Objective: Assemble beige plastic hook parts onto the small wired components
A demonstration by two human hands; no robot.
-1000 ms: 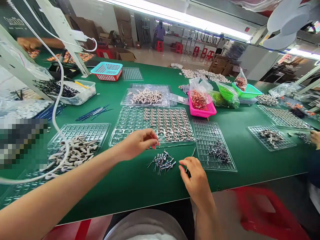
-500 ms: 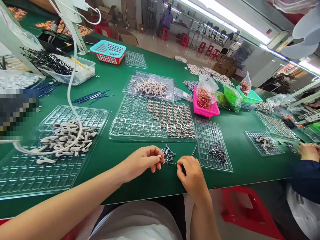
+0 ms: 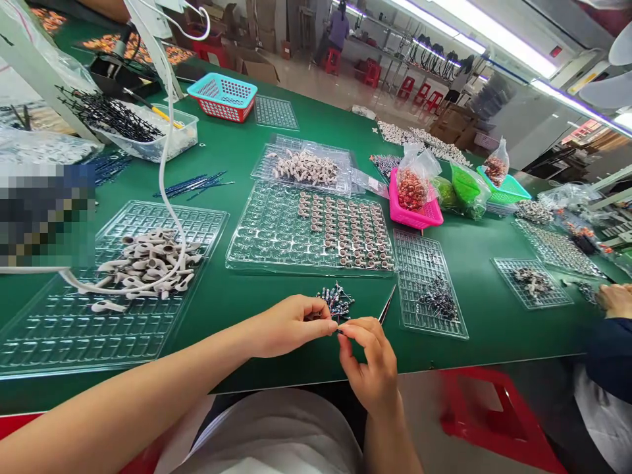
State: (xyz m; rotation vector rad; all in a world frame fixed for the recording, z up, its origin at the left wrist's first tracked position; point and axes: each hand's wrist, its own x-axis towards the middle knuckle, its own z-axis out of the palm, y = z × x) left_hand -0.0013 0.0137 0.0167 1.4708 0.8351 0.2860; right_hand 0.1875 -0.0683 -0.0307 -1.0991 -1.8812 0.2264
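Note:
My left hand is closed in a pinch, thumb and forefinger together. Its fingertips meet those of my right hand, which is pinched too. A tiny part seems to be between them, too small and covered to name. Just behind the fingers lies a small heap of dark, thin metal-like parts. Pointed tweezers rest beyond my right hand, their near end hidden by it. Farther back is a clear plastic tray, its right-hand pockets filled with rows of beige, ring-ended pieces.
At left, a clear tray bears a pile of beige pieces, with a white cable looping over it. A smaller tray with dark parts lies right. Behind stand a pink basket and a blue basket. A co-worker's hand is far right.
My right hand has moved left and up from the table to my left hand, so their fingertips now meet. More of the tweezers shows. The view has shifted slightly.

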